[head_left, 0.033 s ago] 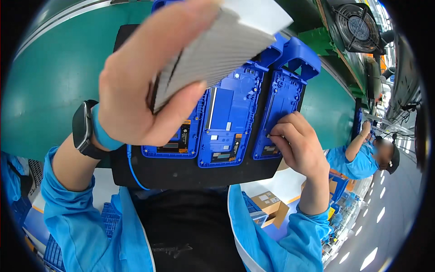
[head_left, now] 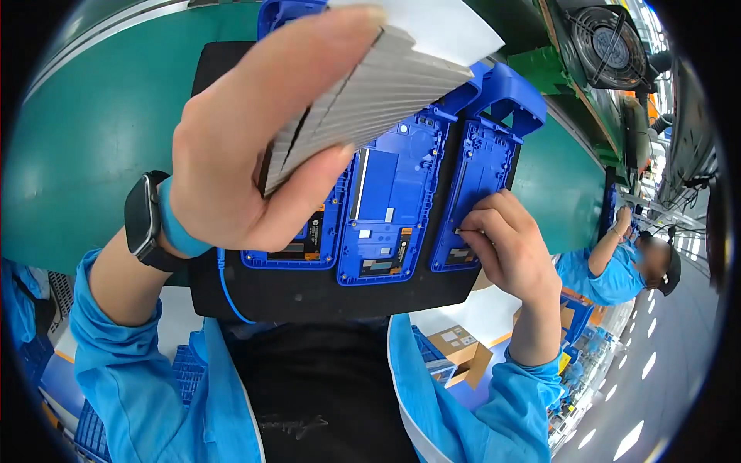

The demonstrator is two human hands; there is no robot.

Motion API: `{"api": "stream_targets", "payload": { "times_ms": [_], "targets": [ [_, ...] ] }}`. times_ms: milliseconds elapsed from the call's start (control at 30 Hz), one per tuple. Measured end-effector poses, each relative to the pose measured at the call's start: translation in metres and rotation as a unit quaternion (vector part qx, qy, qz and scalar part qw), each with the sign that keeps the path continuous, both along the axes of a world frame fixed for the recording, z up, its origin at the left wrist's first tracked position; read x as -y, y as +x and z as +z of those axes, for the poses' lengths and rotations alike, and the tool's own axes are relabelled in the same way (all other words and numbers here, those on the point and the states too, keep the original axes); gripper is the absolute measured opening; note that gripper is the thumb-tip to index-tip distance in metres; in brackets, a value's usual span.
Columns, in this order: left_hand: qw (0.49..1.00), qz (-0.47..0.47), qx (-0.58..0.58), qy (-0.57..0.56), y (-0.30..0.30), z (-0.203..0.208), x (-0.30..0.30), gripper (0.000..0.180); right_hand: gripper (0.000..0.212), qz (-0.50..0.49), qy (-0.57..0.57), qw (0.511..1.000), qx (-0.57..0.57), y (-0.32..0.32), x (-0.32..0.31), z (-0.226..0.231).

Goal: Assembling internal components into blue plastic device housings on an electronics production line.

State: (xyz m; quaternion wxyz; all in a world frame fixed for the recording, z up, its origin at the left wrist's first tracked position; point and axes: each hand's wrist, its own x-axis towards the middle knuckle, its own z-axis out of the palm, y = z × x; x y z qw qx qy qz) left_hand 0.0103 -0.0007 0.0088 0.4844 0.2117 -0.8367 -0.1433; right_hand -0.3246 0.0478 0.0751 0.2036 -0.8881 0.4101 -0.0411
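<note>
My left hand is raised over the mat, wrapped round a thick stack of thin grey sheets with a white face at the far end. Under it lie blue plastic housings; the left one is mostly hidden by the hand and stack. The middle housing shows small white pieces and an orange-and-black part near its lower end. At the right housing, my right hand has its thumb and index finger pinched together over the lower half. Whatever is between those fingertips is too small to name.
The housings rest on a black mat on a green tabletop. A blue cord hangs over the mat's left part. A fan stands at the far right. Beyond the table's right end sits another person. An open cardboard box is below.
My left hand and the stack of sheets have shifted very slightly right and down. My right hand keeps its place at the right housing.
</note>
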Motion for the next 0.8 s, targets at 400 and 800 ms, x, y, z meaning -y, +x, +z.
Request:
{"api": "stream_targets", "payload": {
  "times_ms": [400, 800],
  "targets": [
    [0.995, -0.003, -0.089, 0.040, -0.006, -0.006, -0.002, 0.097, 0.018, -0.006, 0.001, 0.999, -0.035, -0.008, -0.013, 0.007],
    [0.992, -0.110, -0.008, 0.058, -0.003, 0.007, 0.002, 0.095, 0.018, -0.012, 0.007, 0.999, -0.033, -0.011, -0.014, -0.002]
  ]
}}
